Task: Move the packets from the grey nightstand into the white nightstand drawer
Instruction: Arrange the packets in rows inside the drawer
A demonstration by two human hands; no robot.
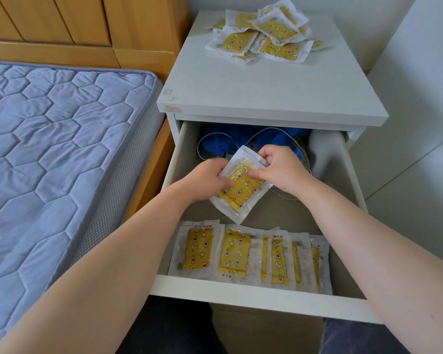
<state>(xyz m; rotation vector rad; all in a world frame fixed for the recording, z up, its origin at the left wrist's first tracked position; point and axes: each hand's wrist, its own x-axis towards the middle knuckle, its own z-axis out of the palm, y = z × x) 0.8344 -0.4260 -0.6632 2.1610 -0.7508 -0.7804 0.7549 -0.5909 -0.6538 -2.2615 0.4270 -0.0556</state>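
Note:
Both hands hold a small stack of yellow star-patterned packets (241, 192) over the middle of the open white drawer (253, 296). My left hand (206, 178) grips the stack's left edge, thumb on top. My right hand (279, 168) pinches its upper right side. Several more packets (251, 255) lie in a row along the drawer's front. A loose pile of the same packets (264, 31) sits at the back of the nightstand top (266, 85).
Blue cloth (243, 136) and a white cable (303, 159) fill the back of the drawer. A bed with a blue quilted mattress (54, 149) and wooden headboard (74, 24) stands close on the left. A white wall panel (420, 98) is at right.

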